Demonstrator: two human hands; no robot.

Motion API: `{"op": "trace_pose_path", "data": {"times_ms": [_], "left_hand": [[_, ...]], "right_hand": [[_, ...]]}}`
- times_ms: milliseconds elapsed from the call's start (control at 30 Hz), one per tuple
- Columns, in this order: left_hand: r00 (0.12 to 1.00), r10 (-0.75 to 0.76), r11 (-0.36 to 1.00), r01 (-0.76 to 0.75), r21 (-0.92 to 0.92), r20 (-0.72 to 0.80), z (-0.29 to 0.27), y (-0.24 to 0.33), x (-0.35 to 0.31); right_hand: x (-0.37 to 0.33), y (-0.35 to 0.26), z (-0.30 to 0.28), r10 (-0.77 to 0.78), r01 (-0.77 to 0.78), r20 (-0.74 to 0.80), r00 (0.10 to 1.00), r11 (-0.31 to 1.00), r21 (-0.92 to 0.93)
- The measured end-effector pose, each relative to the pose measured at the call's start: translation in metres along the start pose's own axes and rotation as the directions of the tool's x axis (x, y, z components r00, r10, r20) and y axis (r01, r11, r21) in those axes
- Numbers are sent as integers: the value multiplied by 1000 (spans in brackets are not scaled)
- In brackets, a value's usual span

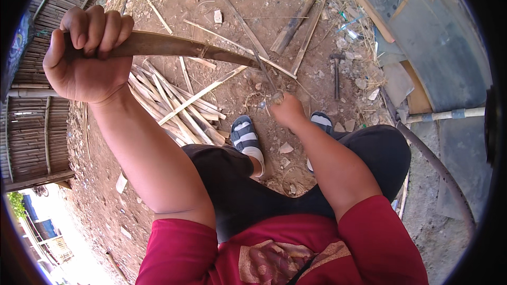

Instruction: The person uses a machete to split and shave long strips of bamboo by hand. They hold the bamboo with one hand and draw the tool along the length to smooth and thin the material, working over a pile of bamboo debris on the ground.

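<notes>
My left hand (pixel 90 53) is raised at the upper left, its fingers wrapped round one end of a wide brown bamboo strip (pixel 169 45). The strip slants down to the right, towards the middle of the view. Between my feet, my right hand (pixel 289 110) is closed round the handle of a knife (pixel 268 76) with a dark, narrow blade. This blade points away from me, and its upper part meets or crosses the strip's far end; whether they touch I cannot tell. Most of the handle is hidden in my fist.
Split bamboo strips (pixel 177 108) lie heaped left of my feet. A hammer (pixel 337 76) rests on the dirt to the right. Farther off are wooden planks (pixel 301 16) and rubble. Grey sheets (pixel 443 47) stand along the right, a woven bamboo wall (pixel 29 137) along the left.
</notes>
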State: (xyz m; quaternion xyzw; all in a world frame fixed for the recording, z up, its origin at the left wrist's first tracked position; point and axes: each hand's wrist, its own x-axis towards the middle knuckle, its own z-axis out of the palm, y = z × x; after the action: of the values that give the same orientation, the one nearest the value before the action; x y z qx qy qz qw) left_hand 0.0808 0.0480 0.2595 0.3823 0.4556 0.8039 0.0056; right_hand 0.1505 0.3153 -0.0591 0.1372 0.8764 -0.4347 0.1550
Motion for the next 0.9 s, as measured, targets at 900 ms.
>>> {"op": "trace_pose_path", "data": {"times_ms": [900], "left_hand": [[994,-19,998,25,59,-110,-3,8,-4]], "right_hand": [[-18,-72,-21,-293,293,33,956,956,19]]}}
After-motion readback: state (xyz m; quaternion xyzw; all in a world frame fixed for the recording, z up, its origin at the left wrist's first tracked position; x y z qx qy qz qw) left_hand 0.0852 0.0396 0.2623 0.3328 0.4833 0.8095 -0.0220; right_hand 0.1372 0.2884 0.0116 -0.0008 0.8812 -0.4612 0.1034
